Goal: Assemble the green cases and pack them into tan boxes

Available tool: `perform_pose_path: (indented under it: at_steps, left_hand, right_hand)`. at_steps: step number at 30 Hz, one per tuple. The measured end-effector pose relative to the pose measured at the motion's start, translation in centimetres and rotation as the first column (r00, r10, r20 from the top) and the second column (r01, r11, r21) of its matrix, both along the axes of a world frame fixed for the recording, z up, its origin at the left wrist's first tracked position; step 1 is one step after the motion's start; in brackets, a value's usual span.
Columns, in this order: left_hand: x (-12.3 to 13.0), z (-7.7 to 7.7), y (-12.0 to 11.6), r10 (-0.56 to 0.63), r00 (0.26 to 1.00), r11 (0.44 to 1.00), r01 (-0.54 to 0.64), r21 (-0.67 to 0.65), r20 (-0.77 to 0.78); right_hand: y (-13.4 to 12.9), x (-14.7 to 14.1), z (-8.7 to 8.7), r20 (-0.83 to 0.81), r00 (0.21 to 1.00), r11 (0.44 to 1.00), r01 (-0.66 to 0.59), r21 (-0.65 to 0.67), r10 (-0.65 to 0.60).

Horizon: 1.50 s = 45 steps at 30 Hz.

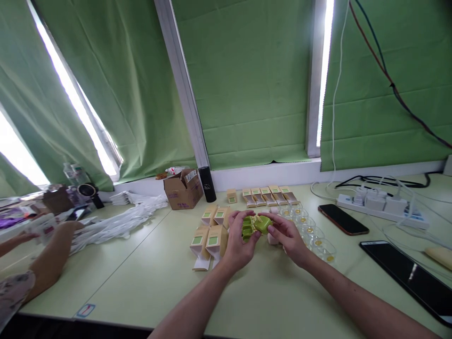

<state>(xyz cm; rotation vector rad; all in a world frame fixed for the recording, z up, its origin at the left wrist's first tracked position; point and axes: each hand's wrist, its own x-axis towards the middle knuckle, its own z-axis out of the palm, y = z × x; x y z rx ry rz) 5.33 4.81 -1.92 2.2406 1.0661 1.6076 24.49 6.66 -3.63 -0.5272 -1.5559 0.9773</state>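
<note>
Left hand (242,239) grips a green segmented piece (247,228), right hand (287,235) pinches a rounded green part (262,224) beside it, presumably steadying both.

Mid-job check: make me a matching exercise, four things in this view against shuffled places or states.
1. green object
2. black cylinder
3. clear cups
4. power strip

A. beside the cardboard box
B. chargers plugged in
C. held by left hand and right hand
D. between right hand and smaller phone

Pairs: 1-C, 2-A, 3-D, 4-B
</note>
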Motion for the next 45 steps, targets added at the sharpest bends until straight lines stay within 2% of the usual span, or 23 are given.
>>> perform_pose_path:
  at_steps: [6, 9, 12, 14, 16, 18, 22, 25, 31, 45]
  left_hand:
    - [0.1, 0.0, -0.2, -0.087, 0.996, 0.996, 0.087, 0.012, -0.036]
    - [0.3, 0.0, -0.1, -0.155, 0.988, 0.987, 0.154, -0.035, -0.012]
    - [0.4, -0.2, 0.3, -0.196, 0.977, 0.969, 0.206, -0.135, 0.085]
    - [0.4, -0.5, 0.7, -0.235, 0.943, 0.932, 0.287, -0.222, 0.234]
    - [0.4, -0.7, 1.1, -0.271, 0.873, 0.873, 0.401, -0.279, 0.404]
    - [0.3, -0.8, 1.5, -0.281, 0.805, 0.824, 0.481, -0.298, 0.522]
    - [0.0, -1.2, 2.1, -0.246, 0.749, 0.8, 0.515, -0.307, 0.614]
    - [0.0, -1.4, 2.2, -0.233, 0.723, 0.786, 0.534, -0.311, 0.651]
    - [0.1, -1.1, 1.9, -0.223, 0.696, 0.751, 0.569, -0.335, 0.682]
    - [0.0, -1.2, 1.8, -0.209, 0.691, 0.757, 0.562, -0.333, 0.692]
  right_hand:
    - [0.1, -0.1, 0.1, -0.014, 1.0, 0.999, 0.013, -0.045, -0.014]
    - [0.0, -0.2, 0.4, 0.057, 0.995, 0.996, 0.083, -0.023, -0.082]
    - [-0.3, -0.1, 0.7, 0.13, 0.974, 0.982, 0.178, 0.068, -0.186]
    - [-0.4, 0.0, 0.8, 0.151, 0.959, 0.963, 0.217, 0.158, -0.241]
    - [-0.6, 0.2, 0.7, 0.174, 0.937, 0.929, 0.25, 0.273, -0.303]
    - [-0.7, 0.3, 0.6, 0.202, 0.9, 0.871, 0.285, 0.4, -0.387]
    - [-0.6, 0.3, 0.3, 0.204, 0.825, 0.72, 0.306, 0.622, -0.527]
    - [-0.5, 0.1, 0.3, 0.189, 0.807, 0.658, 0.295, 0.693, -0.56]
    - [-0.7, 0.0, 0.8, 0.22, 0.79, 0.651, 0.275, 0.707, -0.573]
    - [-1.0, -0.1, 0.9, 0.239, 0.8, 0.647, 0.228, 0.727, -0.55]
